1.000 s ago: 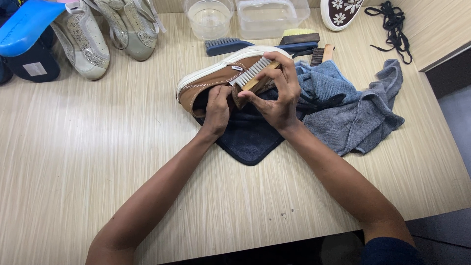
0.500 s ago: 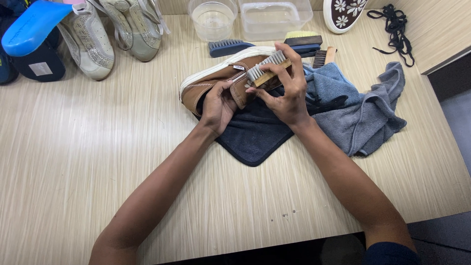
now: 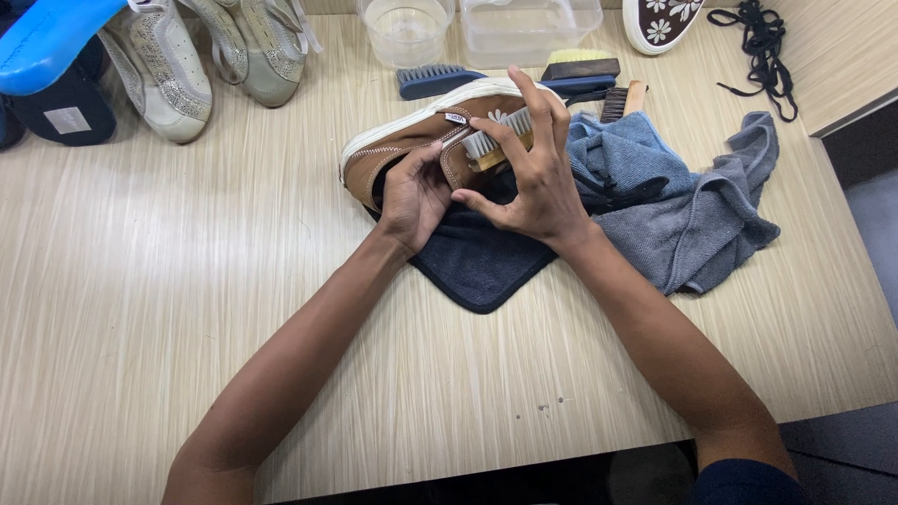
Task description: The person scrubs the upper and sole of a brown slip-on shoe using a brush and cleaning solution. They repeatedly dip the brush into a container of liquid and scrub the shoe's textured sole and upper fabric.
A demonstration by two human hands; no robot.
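A brown shoe (image 3: 412, 140) with a white sole lies on its side on a dark navy cloth (image 3: 482, 262) at the table's middle. My left hand (image 3: 412, 196) grips the shoe at its opening. My right hand (image 3: 528, 173) is closed around a small wooden brush (image 3: 491, 145) with pale bristles, pressed against the shoe's upper.
A grey-blue towel (image 3: 683, 210) lies bunched to the right. Behind the shoe are a blue brush (image 3: 435, 79), a dark brush (image 3: 580, 75), two clear plastic tubs (image 3: 468, 23) and black laces (image 3: 758, 37). Pale sneakers (image 3: 206, 56) and a blue insole (image 3: 47, 37) sit at the far left.
The right hand has drawn the brush down and leftward along the shoe's upper. The left hand keeps its grip on the shoe.
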